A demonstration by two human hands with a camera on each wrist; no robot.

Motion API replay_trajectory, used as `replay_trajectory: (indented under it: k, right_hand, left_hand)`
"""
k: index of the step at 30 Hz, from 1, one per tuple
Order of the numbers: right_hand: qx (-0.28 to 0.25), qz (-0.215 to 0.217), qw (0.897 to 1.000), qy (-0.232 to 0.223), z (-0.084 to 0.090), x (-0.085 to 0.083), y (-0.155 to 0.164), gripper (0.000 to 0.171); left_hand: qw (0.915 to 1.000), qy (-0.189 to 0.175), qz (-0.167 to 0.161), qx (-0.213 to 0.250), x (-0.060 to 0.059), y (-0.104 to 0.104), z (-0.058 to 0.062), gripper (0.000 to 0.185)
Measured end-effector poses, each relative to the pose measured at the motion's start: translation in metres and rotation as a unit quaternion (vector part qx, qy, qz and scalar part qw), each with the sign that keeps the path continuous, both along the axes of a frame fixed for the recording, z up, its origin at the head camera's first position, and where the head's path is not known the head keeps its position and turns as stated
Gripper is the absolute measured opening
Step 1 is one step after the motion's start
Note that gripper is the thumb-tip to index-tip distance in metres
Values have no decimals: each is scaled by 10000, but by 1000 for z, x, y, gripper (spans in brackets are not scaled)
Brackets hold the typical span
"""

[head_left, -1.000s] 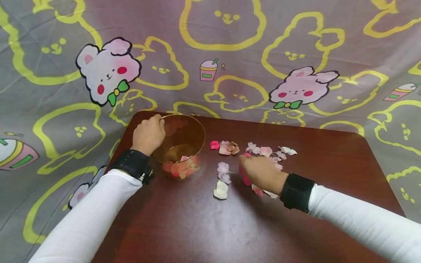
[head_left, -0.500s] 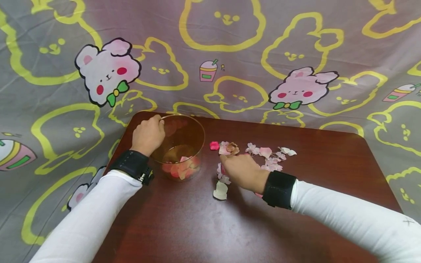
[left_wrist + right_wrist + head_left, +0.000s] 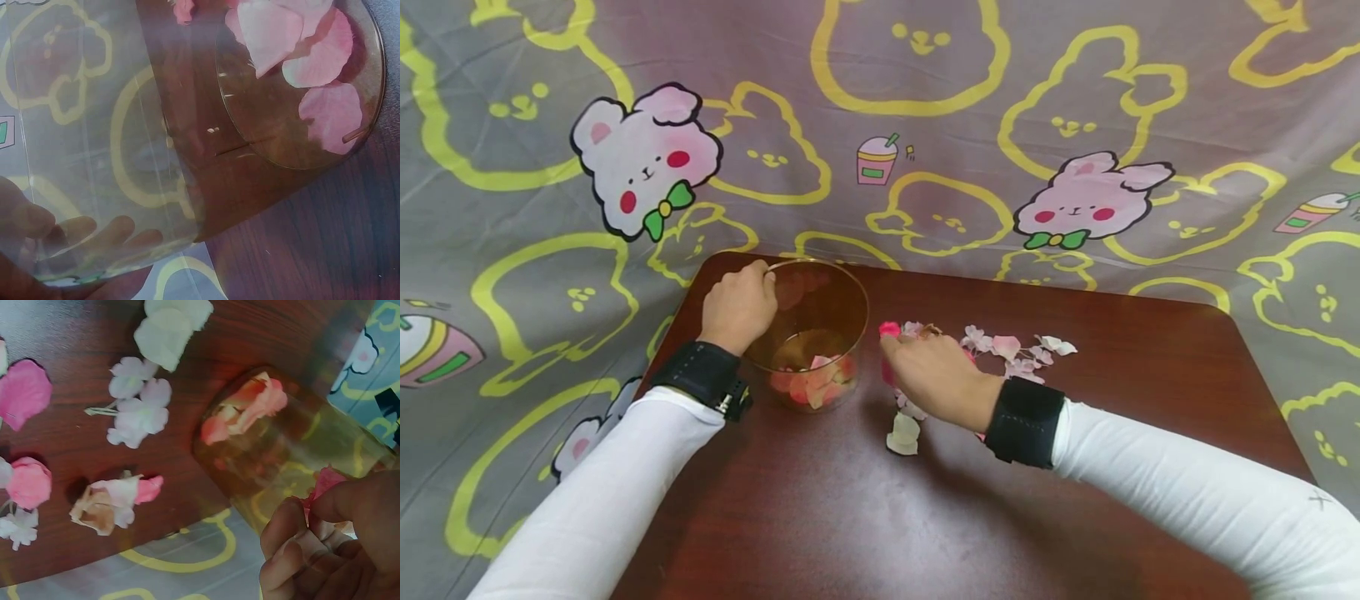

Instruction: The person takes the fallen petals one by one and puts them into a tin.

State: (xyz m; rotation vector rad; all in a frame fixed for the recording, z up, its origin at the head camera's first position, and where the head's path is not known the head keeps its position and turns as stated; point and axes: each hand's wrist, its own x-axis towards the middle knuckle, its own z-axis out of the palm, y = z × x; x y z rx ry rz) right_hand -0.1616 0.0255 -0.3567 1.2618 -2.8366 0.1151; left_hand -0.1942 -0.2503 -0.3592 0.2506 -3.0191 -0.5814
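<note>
A see-through amber container (image 3: 854, 329) stands on the table, with pink and peach petals (image 3: 812, 387) at its bottom. My left hand (image 3: 737, 307) grips its rim at the far left side; in the left wrist view the fingers show through the clear wall. Between thumb and fingertips of my right hand (image 3: 943, 377) is a bright pink petal (image 3: 327, 480), held above the table just right of the container. Beneath and beyond that hand lie loose petals and small blossoms: a cream petal (image 3: 904, 435), pale lilac blossoms (image 3: 140, 403) and a brown petal (image 3: 95, 511).
The dark red-brown table (image 3: 820, 517) has rounded far corners. Further right lie white and pale pink blossoms (image 3: 1024, 368) and a magenta petal (image 3: 26, 394). A fabric backdrop (image 3: 925, 225) with yellow bunny outlines hangs behind and beside the table.
My right hand has moved left from the scattered blossoms toward the container, carrying the pink petal. My left hand and the container have stayed in place.
</note>
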Motion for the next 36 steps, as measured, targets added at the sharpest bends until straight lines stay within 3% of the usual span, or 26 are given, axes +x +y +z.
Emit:
replay_trajectory:
  k: [7, 13, 36]
  right_hand:
    - [-245, 53, 9996, 87, 12, -2, -8, 8]
    - [-351, 72, 9992, -184, 22, -3, -17, 7]
    - [-572, 41, 9983, -80, 31, -17, -50, 3]
  left_hand:
    - [10000, -22, 22, -3, 1, 1, 1, 35]
    - [10000, -62, 26, 2, 0, 1, 1, 35]
    - [10000, -89, 4, -16, 0, 1, 1, 35]
